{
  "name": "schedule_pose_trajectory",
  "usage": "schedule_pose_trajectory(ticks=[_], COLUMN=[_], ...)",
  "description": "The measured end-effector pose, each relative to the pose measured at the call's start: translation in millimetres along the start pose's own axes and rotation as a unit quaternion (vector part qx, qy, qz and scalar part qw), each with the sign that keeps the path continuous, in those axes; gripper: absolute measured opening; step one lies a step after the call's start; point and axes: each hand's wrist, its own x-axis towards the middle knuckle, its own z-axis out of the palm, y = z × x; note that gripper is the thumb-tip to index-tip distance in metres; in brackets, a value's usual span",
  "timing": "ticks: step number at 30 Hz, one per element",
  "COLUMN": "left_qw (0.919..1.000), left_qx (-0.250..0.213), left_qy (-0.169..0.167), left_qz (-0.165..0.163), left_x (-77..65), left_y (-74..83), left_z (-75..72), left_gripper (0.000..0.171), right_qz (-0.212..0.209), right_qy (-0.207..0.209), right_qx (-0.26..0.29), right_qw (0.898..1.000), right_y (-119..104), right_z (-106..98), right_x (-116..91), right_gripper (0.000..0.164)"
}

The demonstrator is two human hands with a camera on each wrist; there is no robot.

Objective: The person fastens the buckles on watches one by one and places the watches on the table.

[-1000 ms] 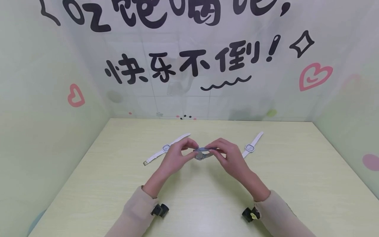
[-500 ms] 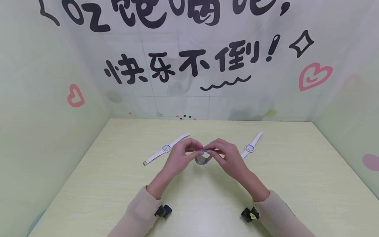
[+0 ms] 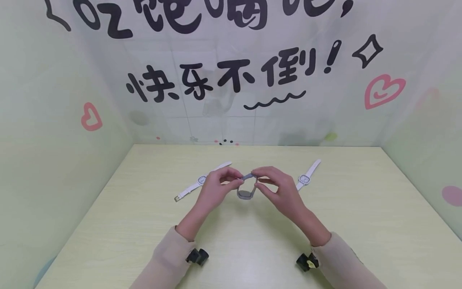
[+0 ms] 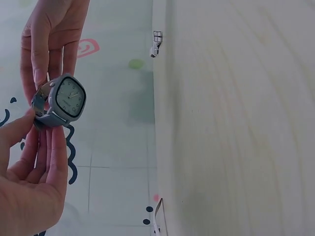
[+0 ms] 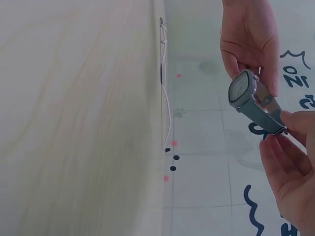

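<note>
A blue-grey wristwatch (image 3: 245, 195) hangs between my two hands above the table, its strap (image 3: 248, 176) bent round into a loop and the watch case at the bottom. My left hand (image 3: 215, 188) pinches the strap on the left side of the loop. On the other side my right hand (image 3: 283, 188) holds the strap between thumb and fingers. The square dial (image 4: 70, 97) faces away from the hands in the left wrist view. A metal buckle end (image 5: 281, 131) shows at the right fingertips in the right wrist view.
On the table (image 3: 144, 224), a white-strapped watch (image 3: 191, 188) lies slantwise behind my left hand, partly covered by it. Another white watch (image 3: 304, 179) lies behind my right hand. A printed wall sheet (image 3: 162, 128) stands at the table's back edge.
The hands first came closer together at the strap, then moved slightly apart. The strap, earlier bunched between the fingers, now shows as a wider loop with the case hanging lower.
</note>
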Motion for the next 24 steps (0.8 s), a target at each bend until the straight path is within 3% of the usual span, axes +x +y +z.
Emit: schedule_pose_trajectory(ticks=[7, 15, 24], left_qw=[0.9972, 0.9870, 0.9780], left_qx=[-0.067, -0.132, -0.167], left_qy=[-0.001, -0.002, -0.012], left_qz=[-0.034, -0.092, -0.125], left_x=[1.0, 1.3, -0.6], left_y=[-0.6, -2.0, -1.4], left_z=[-4.4, -8.5, -9.3], left_gripper=[0.017, 0.019, 0.021], right_qz=[-0.027, -0.060, -0.069], right_qy=[-0.011, -0.049, -0.029], right_qx=[-0.012, -0.022, -0.049], right_qw=[0.999, 0.997, 0.996], right_y=[0.7, -0.6, -3.1], right_z=[-1.8, -2.7, 1.0], right_x=[-1.0, -2.1, -1.9], right_gripper=[0.047, 0.069, 0.064])
